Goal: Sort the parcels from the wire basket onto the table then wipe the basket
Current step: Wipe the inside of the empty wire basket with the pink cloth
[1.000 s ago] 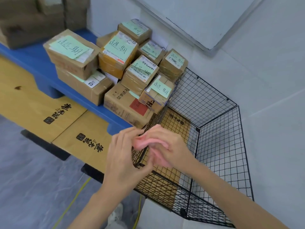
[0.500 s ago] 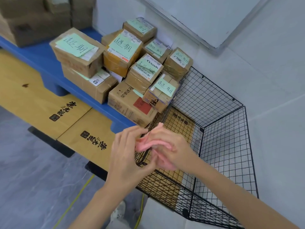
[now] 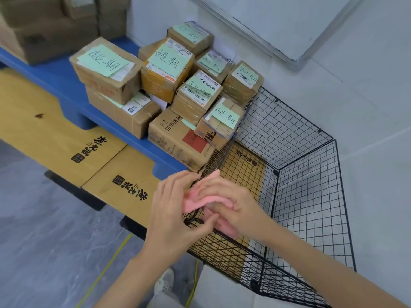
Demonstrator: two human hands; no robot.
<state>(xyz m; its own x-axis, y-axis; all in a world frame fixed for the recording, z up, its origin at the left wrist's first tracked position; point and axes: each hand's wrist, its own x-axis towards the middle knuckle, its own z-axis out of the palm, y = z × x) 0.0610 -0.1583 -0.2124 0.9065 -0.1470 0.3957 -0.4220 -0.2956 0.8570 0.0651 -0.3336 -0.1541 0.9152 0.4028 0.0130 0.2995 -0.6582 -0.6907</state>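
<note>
A black wire basket (image 3: 311, 192) sits on the wooden table (image 3: 44, 130) at the right, with no parcels inside. Several cardboard parcels (image 3: 178, 90) with green notes are stacked on a blue pallet (image 3: 55, 78) to the basket's left. My right hand (image 3: 233, 203) holds a pink cloth (image 3: 204, 198) folded over the basket's near-left rim. My left hand (image 3: 175, 210) is on the outer side of that rim, its fingers on the cloth and the wire. Part of the cloth is hidden under my hands.
A white wall and a leaning white board (image 3: 278, 25) stand behind the basket. More brown boxes (image 3: 44, 25) sit at the back left on the pallet. Grey floor (image 3: 44, 252) with a yellow cable (image 3: 106, 270) lies below the table edge.
Both hands with the pink cloth have kept to the same stretch of the basket rim, shifting only slightly. The view has drifted a little.
</note>
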